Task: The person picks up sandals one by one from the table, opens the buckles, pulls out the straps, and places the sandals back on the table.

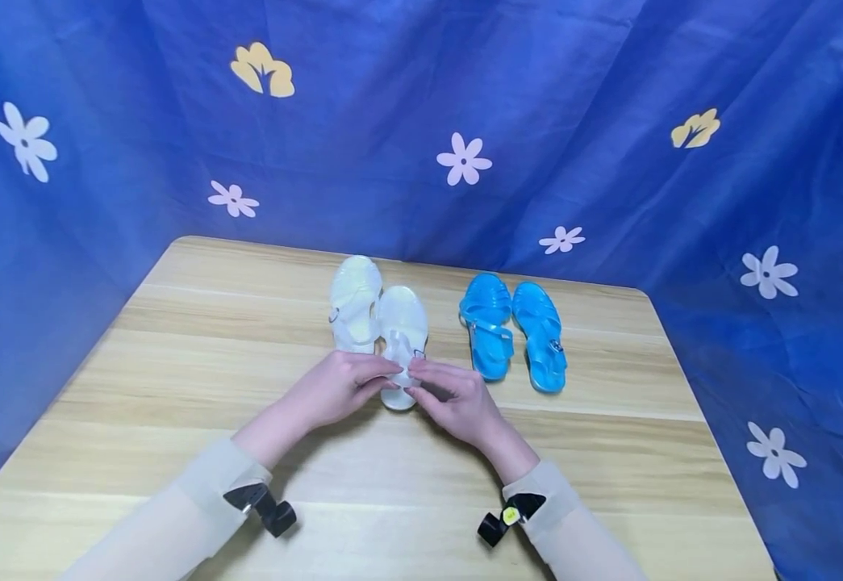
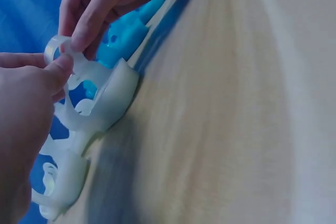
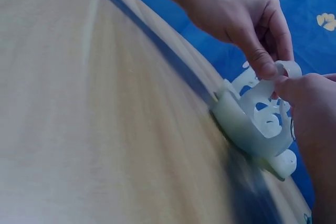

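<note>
While left hand [image 1: 341, 387] faces right hand [image 1: 461, 402], both pinch a strap [image 2: 85, 67] — white, arched.

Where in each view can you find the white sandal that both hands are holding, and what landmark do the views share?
Head: the white sandal is just below the centre.
Left wrist: the white sandal is on the left, around mid-height.
Right wrist: the white sandal is on the right, around mid-height.
Shared landmark: the left hand and right hand meeting at its strap.

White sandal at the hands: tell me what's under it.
Around the white sandal, the wooden tabletop shows; the surface directly beneath its sole is covered, so anything there cannot be seen.
</note>
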Demonstrator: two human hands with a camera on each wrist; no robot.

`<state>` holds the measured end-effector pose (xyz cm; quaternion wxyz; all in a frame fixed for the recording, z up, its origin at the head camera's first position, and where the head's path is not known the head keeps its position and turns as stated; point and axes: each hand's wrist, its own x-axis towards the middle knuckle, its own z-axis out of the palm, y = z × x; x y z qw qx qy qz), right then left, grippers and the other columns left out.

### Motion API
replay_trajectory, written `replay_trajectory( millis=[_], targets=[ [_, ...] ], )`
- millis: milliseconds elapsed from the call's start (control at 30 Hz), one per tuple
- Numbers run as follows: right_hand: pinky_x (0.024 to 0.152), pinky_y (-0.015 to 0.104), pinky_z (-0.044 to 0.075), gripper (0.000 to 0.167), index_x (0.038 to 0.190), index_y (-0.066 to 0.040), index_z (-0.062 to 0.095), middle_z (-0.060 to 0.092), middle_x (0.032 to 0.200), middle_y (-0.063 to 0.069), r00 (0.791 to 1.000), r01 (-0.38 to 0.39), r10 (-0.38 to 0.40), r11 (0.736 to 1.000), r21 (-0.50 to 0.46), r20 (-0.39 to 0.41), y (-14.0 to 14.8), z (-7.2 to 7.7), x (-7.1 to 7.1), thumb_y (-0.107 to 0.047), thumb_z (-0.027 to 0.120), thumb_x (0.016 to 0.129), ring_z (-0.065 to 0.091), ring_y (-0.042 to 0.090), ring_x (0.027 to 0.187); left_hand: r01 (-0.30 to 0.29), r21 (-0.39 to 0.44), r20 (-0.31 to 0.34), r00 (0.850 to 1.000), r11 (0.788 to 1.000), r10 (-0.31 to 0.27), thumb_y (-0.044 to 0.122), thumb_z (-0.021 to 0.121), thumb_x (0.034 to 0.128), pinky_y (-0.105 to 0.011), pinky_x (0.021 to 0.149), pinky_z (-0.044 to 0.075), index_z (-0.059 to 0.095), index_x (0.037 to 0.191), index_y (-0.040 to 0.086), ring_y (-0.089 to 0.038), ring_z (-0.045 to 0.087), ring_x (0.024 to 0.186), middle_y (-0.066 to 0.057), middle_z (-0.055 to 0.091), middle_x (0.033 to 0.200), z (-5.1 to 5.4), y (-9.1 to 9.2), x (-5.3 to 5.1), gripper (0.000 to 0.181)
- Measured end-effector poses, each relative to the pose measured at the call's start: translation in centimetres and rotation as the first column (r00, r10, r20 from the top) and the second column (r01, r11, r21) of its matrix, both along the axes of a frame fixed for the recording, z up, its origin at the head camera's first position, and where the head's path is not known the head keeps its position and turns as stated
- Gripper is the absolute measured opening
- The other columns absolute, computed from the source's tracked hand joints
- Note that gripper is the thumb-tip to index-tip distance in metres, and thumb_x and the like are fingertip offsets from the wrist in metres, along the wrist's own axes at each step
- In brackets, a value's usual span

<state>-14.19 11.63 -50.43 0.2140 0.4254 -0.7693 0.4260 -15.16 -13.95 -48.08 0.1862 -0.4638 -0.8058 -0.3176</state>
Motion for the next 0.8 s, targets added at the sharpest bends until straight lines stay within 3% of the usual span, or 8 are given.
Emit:
replay_trajectory(
  millis=[167, 367, 567, 800],
  targets=[
    [0.097, 0.034, 0.058, 0.031, 0.114, 0.0, 0.079, 0.078, 0.115, 0.013, 0.996, -0.08, 0.081, 0.997, 0.014, -0.027, 0.0, 0.2, 1.0, -0.002, 0.087, 0.085, 0.074, 0.023, 0.112, 0.053, 0.065, 0.081, 0.995, 0.996, -0.058, 0.004, 0.087, 0.0847, -0.032, 0.088, 0.061, 0.081, 0.109, 0.006, -0.022, 0.077, 0.099, -0.005, 0.08, 0.107, -0.3, -0.6, 1.1, 0.026],
    [0.094, 0.032, 0.059, 0.028, 0.112, 0.0, 0.079, 0.079, 0.111, 0.01, 0.989, -0.145, 0.145, 0.989, 0.013, -0.015, 0.2, 0.2, 2.1, -0.001, 0.086, 0.086, 0.076, 0.021, 0.106, 0.081, 0.083, 0.146, 0.985, 0.993, -0.093, 0.006, 0.089, 0.0842, -0.026, 0.087, 0.06, 0.082, 0.108, 0.007, -0.02, 0.077, 0.098, -0.004, 0.08, 0.107, -0.2, -0.9, 2.4, 0.025],
    [0.095, 0.033, 0.059, 0.022, 0.112, -0.002, 0.079, 0.079, 0.112, 0.01, 0.982, -0.189, 0.189, 0.982, -0.003, 0.027, 0.3, 0.0, 3.5, -0.004, 0.084, 0.09, 0.075, 0.018, 0.109, 0.101, 0.086, 0.148, 0.982, 0.991, -0.113, 0.008, 0.089, 0.0834, -0.027, 0.089, 0.06, 0.082, 0.109, 0.007, -0.02, 0.077, 0.098, -0.003, 0.08, 0.107, -0.4, -1.3, 4.0, 0.026],
    [0.093, 0.032, 0.06, 0.023, 0.11, -0.003, 0.078, 0.079, 0.111, 0.01, 0.97, -0.245, 0.245, 0.97, -0.006, 0.001, 0.3, 0.2, 5.0, -0.003, 0.085, 0.088, 0.075, 0.017, 0.107, 0.162, 0.062, 0.118, 0.979, 0.985, -0.169, 0.008, 0.088, 0.0859, -0.028, 0.09, 0.06, 0.081, 0.111, 0.008, -0.018, 0.077, 0.099, -0.002, 0.08, 0.108, 0.1, -1.5, 5.7, 0.026]
  ],
)
